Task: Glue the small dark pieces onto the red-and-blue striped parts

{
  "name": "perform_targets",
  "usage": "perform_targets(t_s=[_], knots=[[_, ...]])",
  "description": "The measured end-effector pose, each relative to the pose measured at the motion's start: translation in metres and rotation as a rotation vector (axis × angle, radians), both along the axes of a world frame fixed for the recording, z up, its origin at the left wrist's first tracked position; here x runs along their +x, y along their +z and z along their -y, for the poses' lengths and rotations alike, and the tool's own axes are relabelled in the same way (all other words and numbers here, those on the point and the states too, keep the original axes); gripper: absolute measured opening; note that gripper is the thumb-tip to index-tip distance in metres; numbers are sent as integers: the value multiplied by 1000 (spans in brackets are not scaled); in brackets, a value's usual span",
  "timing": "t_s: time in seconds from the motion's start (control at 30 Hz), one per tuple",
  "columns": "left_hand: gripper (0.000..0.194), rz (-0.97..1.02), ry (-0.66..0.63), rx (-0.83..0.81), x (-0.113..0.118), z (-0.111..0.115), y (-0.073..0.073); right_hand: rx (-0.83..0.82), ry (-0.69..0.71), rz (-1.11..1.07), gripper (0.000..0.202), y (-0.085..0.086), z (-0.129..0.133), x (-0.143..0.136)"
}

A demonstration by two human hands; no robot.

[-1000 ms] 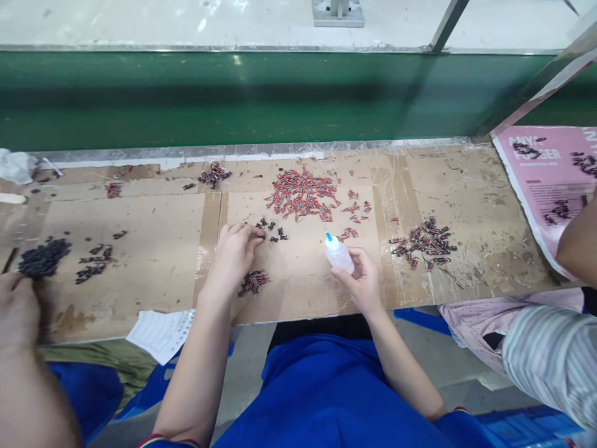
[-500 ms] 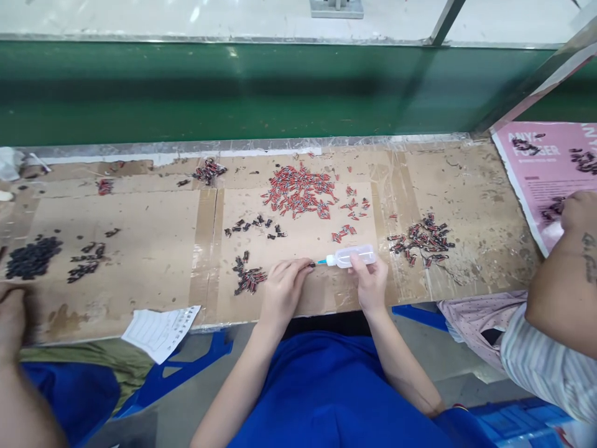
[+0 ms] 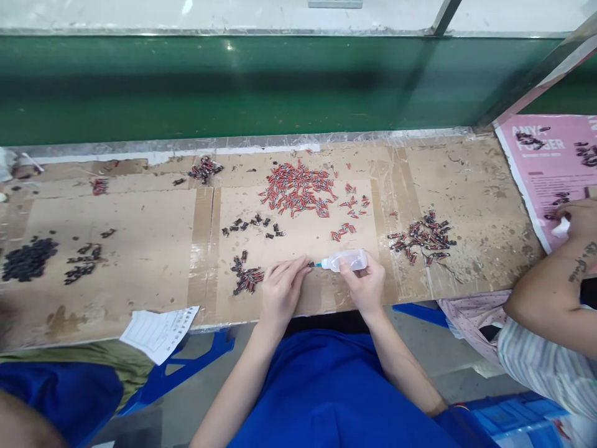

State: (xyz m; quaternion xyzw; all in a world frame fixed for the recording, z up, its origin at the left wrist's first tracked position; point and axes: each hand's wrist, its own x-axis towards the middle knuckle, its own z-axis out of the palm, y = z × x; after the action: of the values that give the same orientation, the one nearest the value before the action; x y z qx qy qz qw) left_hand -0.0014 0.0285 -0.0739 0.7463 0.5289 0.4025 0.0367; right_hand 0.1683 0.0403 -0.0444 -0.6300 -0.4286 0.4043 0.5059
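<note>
Pinched in the fingertips of my left hand [image 3: 282,286] is a small black part [image 3: 311,264], mostly hidden by the fingers. My right hand [image 3: 366,283] grips a clear squeeze bottle [image 3: 347,261], lying nearly level. Its thin blue tip [image 3: 318,265] points left and meets the black part, or comes very close to it. Left of my left hand lies a pile of black-and-red parts [image 3: 247,279]. Beyond my hands are a large heap of red parts with metal ends [image 3: 298,188] and several loose black pieces [image 3: 254,224].
Cardboard [image 3: 153,236] covers the bench. More black-and-red parts [image 3: 422,238] lie right, and a black heap [image 3: 30,258] left. A paper slip [image 3: 158,333] overhangs the front edge. A co-worker's arm [image 3: 555,292] is at right, by a pink sheet [image 3: 532,180]; another person sits left.
The bottle has shifted left, its blue tip now closer to the black part. My left hand stays nearly still. The left co-worker's hand has drawn back out of clear view.
</note>
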Motion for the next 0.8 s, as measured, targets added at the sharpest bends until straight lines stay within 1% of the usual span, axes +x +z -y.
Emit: perform_targets(t_s=[0.17,0.4,0.53,0.63,0.8], knots=[[14,-22,22,35,2,0,0,-5,14,31,20,-1,0,0],[8,-57,32,32,4,1,3,11,14,57,18,0,0,0],[9,-94,37,38,4,2,3,12,-5,59,17,-1,0,1],[10,-86,37,38,5,3,2,9,-15,37,18,-2,0,1],[11,-69,43,37,5,3,1,2,14,12,18,-2,0,1]])
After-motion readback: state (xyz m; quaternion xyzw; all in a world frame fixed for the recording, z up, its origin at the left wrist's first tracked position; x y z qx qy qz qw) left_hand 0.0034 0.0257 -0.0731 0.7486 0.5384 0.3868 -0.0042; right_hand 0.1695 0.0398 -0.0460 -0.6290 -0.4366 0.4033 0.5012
